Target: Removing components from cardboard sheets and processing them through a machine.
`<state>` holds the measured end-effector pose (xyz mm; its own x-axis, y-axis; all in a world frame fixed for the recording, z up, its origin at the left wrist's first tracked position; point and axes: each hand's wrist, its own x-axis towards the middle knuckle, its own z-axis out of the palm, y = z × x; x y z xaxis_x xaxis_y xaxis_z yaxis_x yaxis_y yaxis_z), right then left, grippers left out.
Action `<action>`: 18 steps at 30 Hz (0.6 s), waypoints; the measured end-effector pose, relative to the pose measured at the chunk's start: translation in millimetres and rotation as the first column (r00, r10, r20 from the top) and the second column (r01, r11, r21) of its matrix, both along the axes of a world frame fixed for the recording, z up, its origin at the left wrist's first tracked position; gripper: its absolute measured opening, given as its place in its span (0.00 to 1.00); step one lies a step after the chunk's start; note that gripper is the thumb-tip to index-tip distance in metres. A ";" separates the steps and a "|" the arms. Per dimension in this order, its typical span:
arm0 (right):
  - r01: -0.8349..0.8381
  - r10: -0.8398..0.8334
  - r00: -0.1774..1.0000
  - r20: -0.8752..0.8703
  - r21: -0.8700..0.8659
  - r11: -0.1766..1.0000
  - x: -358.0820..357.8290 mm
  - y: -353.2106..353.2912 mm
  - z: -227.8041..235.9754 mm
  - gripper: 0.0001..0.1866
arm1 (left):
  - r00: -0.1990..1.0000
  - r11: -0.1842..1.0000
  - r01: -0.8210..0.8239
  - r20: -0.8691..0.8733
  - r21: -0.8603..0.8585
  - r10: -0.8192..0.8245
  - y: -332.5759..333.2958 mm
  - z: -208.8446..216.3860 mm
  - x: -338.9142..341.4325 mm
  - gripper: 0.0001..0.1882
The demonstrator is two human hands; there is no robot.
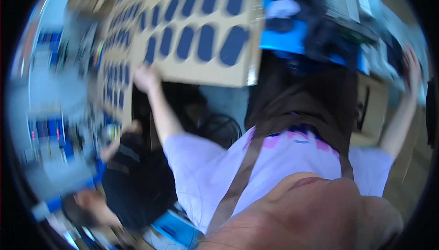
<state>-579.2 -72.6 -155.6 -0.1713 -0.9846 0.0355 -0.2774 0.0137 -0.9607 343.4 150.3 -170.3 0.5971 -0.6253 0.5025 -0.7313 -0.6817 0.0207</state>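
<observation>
In the head view, which is blurred in places, a large tan cardboard sheet (196, 72) fills the upper middle, its near edge facing the person. Two rows of dark rounded pieces (206, 42) lie across it, side by side with tan strips showing between them. The last piece of the near row sits close to the sheet's near right corner, tilted. A shiny strip (253, 69) runs along the right edge by that corner.

The left hand (147, 77) is at the sheet's near left corner, with its fingers curled in; whether it pinches the edge or only rests against it cannot be told. The right hand (411, 65) is stretched out well apart from the sheet, far to the right, its fingers extended next to a pale surface; contact there is unclear.

Beyond the sheet's left edge lie more cardboard panels (106, 74) with similar dark pieces. Just past its right edge are a blue box (286, 37) and a white bundle (282, 8). The person wears a brown apron (302, 90) over a pale shirt (201, 158). An open cardboard box (372, 108) stands beside the apron, on the right. A co-worker in black (141, 181) is at the lower left, near a blue container (176, 228).
</observation>
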 end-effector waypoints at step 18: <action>0.044 0.072 0.553 -0.830 0.115 0.992 73.3 -24.6 48.8 0.33 | 0.563 0.561 0.714 -0.132 -0.418 -0.816 -127.0 134.3 -286.5 0.11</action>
